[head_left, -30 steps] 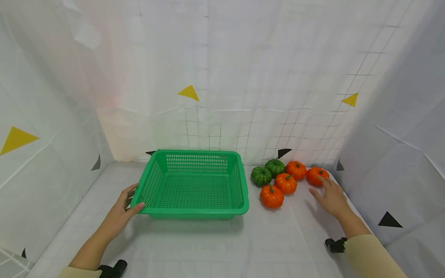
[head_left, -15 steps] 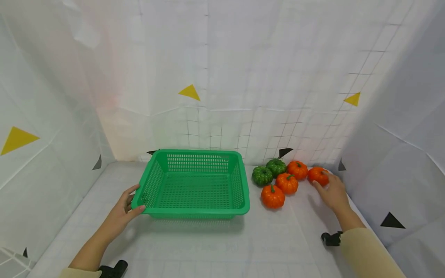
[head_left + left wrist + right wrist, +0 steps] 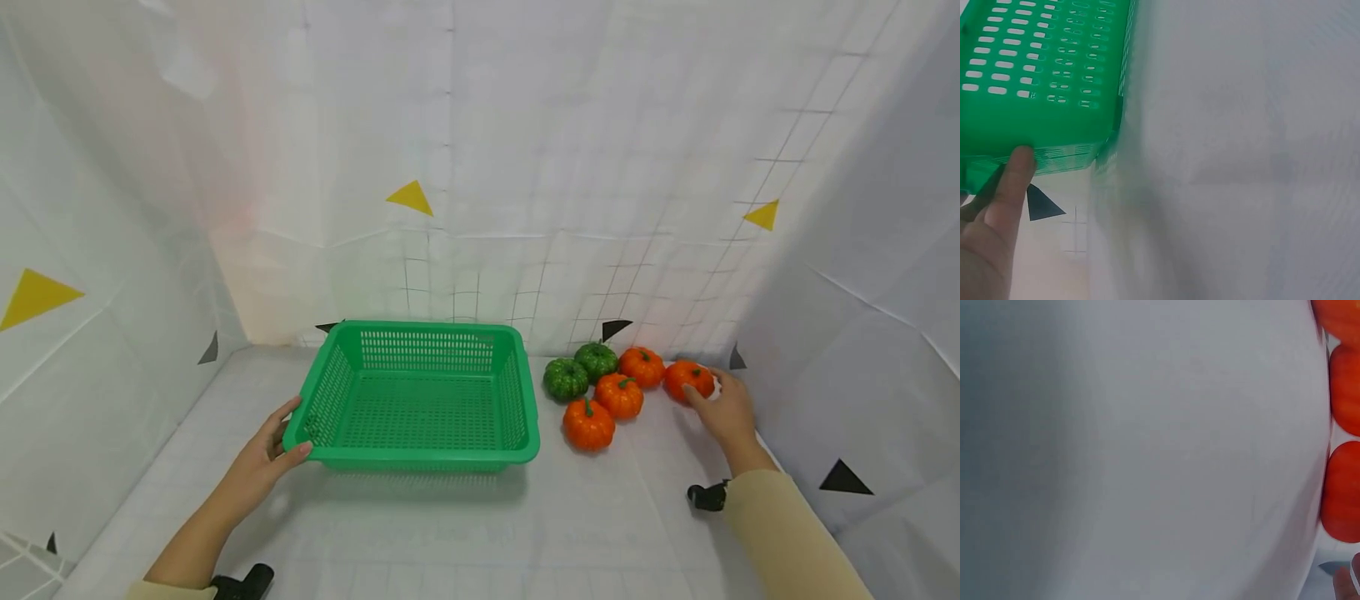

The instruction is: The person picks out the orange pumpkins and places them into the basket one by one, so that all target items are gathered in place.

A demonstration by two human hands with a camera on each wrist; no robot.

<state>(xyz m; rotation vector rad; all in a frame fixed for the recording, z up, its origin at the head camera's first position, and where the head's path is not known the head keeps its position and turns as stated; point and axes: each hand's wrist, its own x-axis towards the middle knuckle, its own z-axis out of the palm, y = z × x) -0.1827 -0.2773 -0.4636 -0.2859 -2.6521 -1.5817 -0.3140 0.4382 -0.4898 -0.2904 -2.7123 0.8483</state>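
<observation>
A green plastic basket [image 3: 423, 455] with slotted walls stands on the table, nothing inside it. My left hand [image 3: 251, 475] holds its front left corner, thumb at the rim and fingers along the outer left wall; the left wrist view has a finger [image 3: 1013, 194] against the basket [image 3: 1054, 122]. At the far right, my right hand [image 3: 727, 412] is spread around an orange pumpkin [image 3: 686, 379], thumb at its near side and fingers at its right. A gap shows between the fingers and that pumpkin [image 3: 1344, 494] in the right wrist view.
Three more orange pumpkins, the front one [image 3: 588, 425], middle one [image 3: 618, 397] and back one [image 3: 642, 367], cluster left of my right hand. Two green pumpkins [image 3: 566, 380] sit between them and the basket. White sheeting [image 3: 480, 167] encloses the table [image 3: 450, 533].
My right hand has moved forward to the rightmost orange pumpkin, its fingers passing over to the far right side. My left hand and the basket stay put.
</observation>
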